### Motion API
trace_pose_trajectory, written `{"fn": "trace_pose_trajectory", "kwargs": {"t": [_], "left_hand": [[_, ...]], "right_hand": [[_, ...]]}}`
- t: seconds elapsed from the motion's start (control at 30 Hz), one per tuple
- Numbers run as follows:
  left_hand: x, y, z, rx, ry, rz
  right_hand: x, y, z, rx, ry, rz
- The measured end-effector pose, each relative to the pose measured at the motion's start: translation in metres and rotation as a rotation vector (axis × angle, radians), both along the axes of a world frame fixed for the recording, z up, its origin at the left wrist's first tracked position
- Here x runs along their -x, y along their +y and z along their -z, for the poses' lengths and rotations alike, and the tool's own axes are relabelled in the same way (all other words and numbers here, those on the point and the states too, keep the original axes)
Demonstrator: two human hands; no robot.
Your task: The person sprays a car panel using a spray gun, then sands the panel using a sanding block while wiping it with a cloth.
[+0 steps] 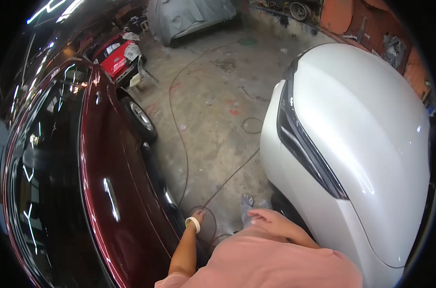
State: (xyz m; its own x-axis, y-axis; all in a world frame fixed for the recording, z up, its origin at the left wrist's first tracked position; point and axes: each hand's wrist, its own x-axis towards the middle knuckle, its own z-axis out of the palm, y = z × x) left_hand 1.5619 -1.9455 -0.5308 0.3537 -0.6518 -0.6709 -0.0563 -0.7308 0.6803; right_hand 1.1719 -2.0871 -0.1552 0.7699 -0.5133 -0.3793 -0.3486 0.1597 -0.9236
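My left hand [199, 215] is low in the middle, its fingers closed on a thin dark hose [231, 176] that runs up and right across the floor. A pale ring like a roll of tape [193, 224] sits around that wrist. Below and behind this hand the hose lies in loops, partly hidden. My right hand [271, 222] is in front of the pink shirt [275, 259], fingers stretched out, with nothing seen in it. It is beside the white car [357, 120]; the left is near the dark red car [117, 168].
More hose [172, 110] winds along the concrete floor [213, 105], with a small coil [251, 126] near the white bumper. A bright red car part or car [115, 60] and a covered vehicle [191, 17] stand farther back. A wheel [299, 11] is by the back wall.
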Motion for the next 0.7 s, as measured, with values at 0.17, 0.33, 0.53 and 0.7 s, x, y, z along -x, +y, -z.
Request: {"fn": "trace_pose_trajectory", "kwargs": {"t": [0.17,0.33,0.53,0.7], "left_hand": [[-0.086,-0.067,0.013,0.172,-0.149,-0.023],[-0.138,-0.09,-0.037,-0.435,-0.235,0.457],[-0.228,-0.183,-0.029,-0.768,0.074,0.225],[-0.351,-0.369,-0.038,-0.407,-0.627,1.575]], "right_hand": [[-0.076,-0.111,-0.014,0.039,-0.088,0.049],[-0.159,-0.215,-0.016,-0.069,0.0,0.045],[-0.237,-0.335,0.112,0.013,0.194,0.163],[-0.205,-0.348,0.329,0.078,0.906,0.288]]}}
